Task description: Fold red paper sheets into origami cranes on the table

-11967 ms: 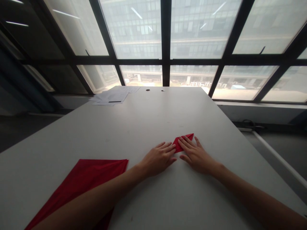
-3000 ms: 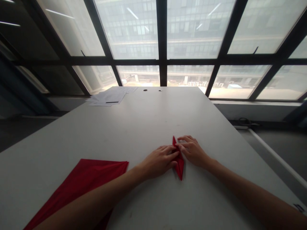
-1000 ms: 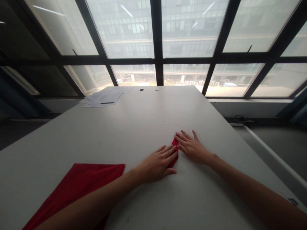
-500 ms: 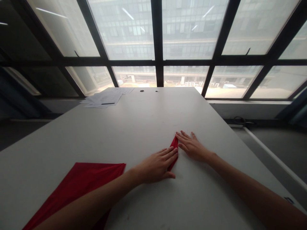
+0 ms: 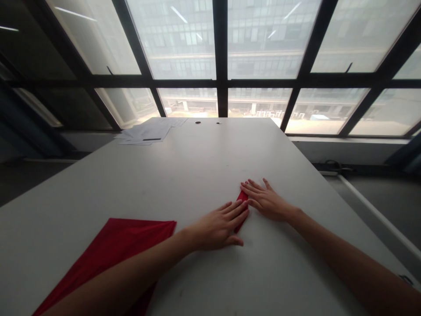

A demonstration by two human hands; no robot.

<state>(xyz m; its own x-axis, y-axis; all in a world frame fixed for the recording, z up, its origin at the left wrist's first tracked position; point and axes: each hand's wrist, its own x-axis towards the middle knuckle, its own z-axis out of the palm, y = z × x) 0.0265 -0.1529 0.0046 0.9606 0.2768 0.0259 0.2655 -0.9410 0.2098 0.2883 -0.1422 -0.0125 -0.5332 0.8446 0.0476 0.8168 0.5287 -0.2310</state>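
A small, narrow piece of folded red cloth or paper lies on the white table; I cannot tell which material it is. My left hand rests flat across its middle and near part, fingers stretched out and thumb apart. Over the far tip of the same piece lies my right hand, palm down with fingers spread. Both hands cover much of the piece. A larger red folded sheet spreads at the near left, partly hidden under my left forearm.
Loose white papers with a dark pen-like stick lie at the table's far left. A round dark hole shows near the far edge. Large framed windows stand beyond. A white bar runs along the right.
My right hand has slid further over the small red piece's far tip, covering more of it. My left hand stays nearly in place. The whole view has shifted slightly.
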